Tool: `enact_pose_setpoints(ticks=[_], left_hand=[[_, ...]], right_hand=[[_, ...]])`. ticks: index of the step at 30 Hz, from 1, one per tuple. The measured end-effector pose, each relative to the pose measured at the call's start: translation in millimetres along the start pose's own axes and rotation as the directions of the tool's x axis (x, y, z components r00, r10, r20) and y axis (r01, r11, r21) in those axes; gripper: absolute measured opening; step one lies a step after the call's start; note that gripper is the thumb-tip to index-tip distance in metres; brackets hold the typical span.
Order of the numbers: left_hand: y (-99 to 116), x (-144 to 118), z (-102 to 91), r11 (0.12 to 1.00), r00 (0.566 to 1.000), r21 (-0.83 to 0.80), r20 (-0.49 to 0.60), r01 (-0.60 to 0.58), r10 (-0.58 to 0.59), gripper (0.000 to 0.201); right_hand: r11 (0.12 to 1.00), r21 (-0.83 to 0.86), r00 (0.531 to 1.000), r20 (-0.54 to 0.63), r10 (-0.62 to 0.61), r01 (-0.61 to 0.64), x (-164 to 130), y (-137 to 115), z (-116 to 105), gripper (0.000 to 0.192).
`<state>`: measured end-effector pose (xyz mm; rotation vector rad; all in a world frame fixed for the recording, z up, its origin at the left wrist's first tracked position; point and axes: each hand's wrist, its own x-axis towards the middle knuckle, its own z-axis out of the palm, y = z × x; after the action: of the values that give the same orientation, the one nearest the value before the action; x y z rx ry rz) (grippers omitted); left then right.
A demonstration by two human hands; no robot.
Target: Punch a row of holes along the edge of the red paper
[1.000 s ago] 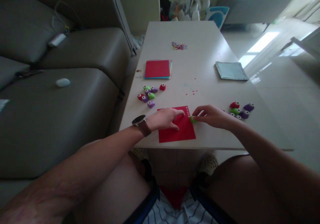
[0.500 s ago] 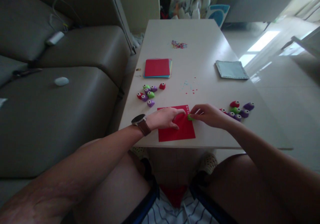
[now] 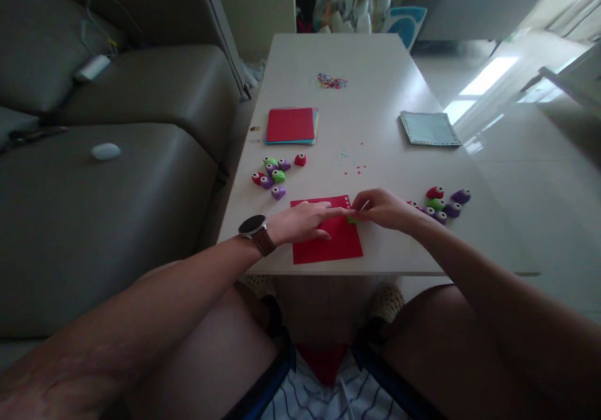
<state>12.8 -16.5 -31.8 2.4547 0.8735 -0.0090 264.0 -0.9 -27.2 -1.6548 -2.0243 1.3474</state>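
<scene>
A red sheet of paper (image 3: 328,245) lies near the table's front edge, with a row of small punched holes down the upper part of its right edge. My left hand (image 3: 307,221), wearing a watch on its wrist, rests on the sheet with its thumb apart. Its index finger stretches right and reaches the green craft punch (image 3: 353,220). My right hand (image 3: 378,208) is closed on that punch at the sheet's right edge. Fingers cover most of the punch. Several red, green and purple craft punches (image 3: 436,204) sit beside my right forearm.
More craft punches (image 3: 278,176) stand at the left. Behind them lies a stack of coloured paper (image 3: 290,126). Red and blue paper bits (image 3: 352,160) are scattered mid-table, and a colourful pile of bits (image 3: 332,82) lies farther back. A pale blue stitched-edge piece (image 3: 429,129) is at the right.
My left index finger has stretched right to the green punch. The fingers of my right hand have shifted on the punch and cover more of it. The whole view has moved slightly.
</scene>
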Motion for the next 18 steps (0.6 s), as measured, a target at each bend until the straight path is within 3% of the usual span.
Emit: enact_pose_setpoints(ticks=[8, 18], left_hand=[[6, 2, -0.8, 0.998, 0.997, 0.036, 0.057, 0.049, -0.051, 0.071], [10, 2, -0.8, 0.991, 0.990, 0.075, 0.083, 0.108, -0.114, 0.067]], right_hand=[[0.999, -0.048, 0.999, -0.038, 0.012, -0.014, 6, -5, 5, 0.012], [0.996, -0.088, 0.996, -0.087, 0.007, -0.015, 12, 0, 10, 0.019]])
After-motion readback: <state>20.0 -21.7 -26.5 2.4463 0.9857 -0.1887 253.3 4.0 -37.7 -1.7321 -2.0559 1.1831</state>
